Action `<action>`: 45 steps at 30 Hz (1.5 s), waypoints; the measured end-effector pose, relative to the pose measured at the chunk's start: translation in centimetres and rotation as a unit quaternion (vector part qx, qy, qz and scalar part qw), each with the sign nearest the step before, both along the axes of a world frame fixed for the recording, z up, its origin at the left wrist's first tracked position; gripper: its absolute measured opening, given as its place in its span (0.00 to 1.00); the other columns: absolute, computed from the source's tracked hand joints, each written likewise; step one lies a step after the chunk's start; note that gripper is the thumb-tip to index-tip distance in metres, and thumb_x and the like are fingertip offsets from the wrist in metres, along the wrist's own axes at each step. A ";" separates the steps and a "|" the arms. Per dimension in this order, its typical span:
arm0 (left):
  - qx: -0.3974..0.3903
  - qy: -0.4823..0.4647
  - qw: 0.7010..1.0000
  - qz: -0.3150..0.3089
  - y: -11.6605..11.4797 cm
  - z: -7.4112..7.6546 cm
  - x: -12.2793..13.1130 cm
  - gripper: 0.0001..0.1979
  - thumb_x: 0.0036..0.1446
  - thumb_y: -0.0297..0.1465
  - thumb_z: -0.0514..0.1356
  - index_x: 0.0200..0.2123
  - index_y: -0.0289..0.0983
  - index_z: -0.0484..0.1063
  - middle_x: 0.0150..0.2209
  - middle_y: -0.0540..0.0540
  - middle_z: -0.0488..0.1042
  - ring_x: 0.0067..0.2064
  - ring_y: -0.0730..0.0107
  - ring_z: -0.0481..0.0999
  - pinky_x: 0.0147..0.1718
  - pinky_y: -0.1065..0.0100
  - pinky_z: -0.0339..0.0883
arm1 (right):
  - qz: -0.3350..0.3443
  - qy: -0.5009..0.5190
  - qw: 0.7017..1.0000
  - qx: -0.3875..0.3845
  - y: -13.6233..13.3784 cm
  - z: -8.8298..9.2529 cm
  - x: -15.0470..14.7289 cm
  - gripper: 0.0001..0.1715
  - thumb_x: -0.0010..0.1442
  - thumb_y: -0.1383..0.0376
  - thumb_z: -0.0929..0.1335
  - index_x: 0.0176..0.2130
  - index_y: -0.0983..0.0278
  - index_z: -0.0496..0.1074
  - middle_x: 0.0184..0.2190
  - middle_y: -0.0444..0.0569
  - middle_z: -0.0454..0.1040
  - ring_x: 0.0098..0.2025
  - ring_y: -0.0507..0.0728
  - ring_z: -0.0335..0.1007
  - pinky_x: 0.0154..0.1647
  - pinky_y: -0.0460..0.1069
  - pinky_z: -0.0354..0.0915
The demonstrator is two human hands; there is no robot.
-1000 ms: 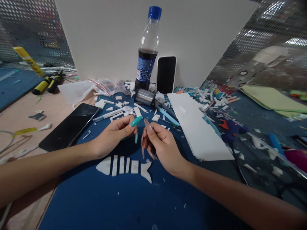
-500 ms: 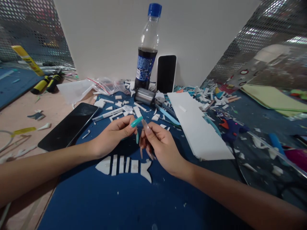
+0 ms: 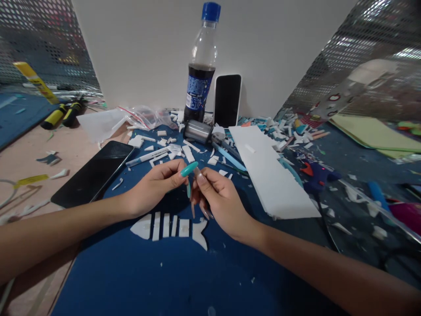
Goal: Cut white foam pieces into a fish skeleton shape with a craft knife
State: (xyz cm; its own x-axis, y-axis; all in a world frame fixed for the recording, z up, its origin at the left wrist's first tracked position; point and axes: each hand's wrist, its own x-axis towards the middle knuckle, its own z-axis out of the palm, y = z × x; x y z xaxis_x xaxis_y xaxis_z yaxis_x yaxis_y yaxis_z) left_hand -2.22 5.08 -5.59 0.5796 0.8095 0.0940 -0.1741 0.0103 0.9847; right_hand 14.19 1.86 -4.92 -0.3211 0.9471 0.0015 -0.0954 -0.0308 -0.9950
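My left hand (image 3: 154, 188) and my right hand (image 3: 221, 202) meet fingertip to fingertip above a blue cutting mat (image 3: 138, 272). Both hands are curled into a pinch; what lies between the fingers is too small to make out. My left hand has long teal nails, my right hand long pale ones. Just below the hands, a fish skeleton made of white foam pieces (image 3: 170, 227) lies on the mat.
A cola bottle (image 3: 201, 70) and an upright phone (image 3: 227, 101) stand at the back wall. A black phone (image 3: 94, 173) lies left, a white foam board strip (image 3: 268, 169) right. White scraps, a marker (image 3: 148, 156), a glue gun (image 3: 317, 173) and yellow-handled tools (image 3: 62, 115) lie around.
My right hand has moved slightly left until its fingertips touch those of my left hand. The view has tilted a little.
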 end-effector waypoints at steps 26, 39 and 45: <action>-0.019 0.047 0.998 0.034 -0.2 0.3 0.0 0.15 0.58 0.42 0.57 0.29 0.36 0.64 0.27 0.51 0.64 0.30 0.72 0.65 0.31 0.68 0.61 | -0.011 -0.009 1.000 -0.007 -0.1 0.5 0.0 0.16 0.65 0.57 0.61 0.28 0.63 0.63 0.18 0.38 0.65 0.14 0.43 0.57 0.12 0.40 0.53; -0.014 0.046 0.998 0.028 -0.2 0.4 0.0 0.16 0.57 0.43 0.57 0.31 0.35 0.66 0.28 0.49 0.66 0.30 0.71 0.67 0.32 0.66 0.63 | -0.012 -0.005 1.000 -0.007 -0.2 0.5 0.0 0.17 0.64 0.57 0.62 0.27 0.63 0.63 0.18 0.38 0.65 0.13 0.43 0.57 0.11 0.41 0.53; -0.009 0.050 0.998 0.029 -0.1 0.4 0.0 0.14 0.58 0.42 0.57 0.31 0.35 0.66 0.28 0.49 0.67 0.31 0.71 0.67 0.32 0.67 0.63 | -0.015 -0.012 1.000 -0.012 -0.2 0.5 0.0 0.17 0.64 0.57 0.62 0.28 0.62 0.63 0.18 0.38 0.65 0.13 0.43 0.57 0.12 0.41 0.54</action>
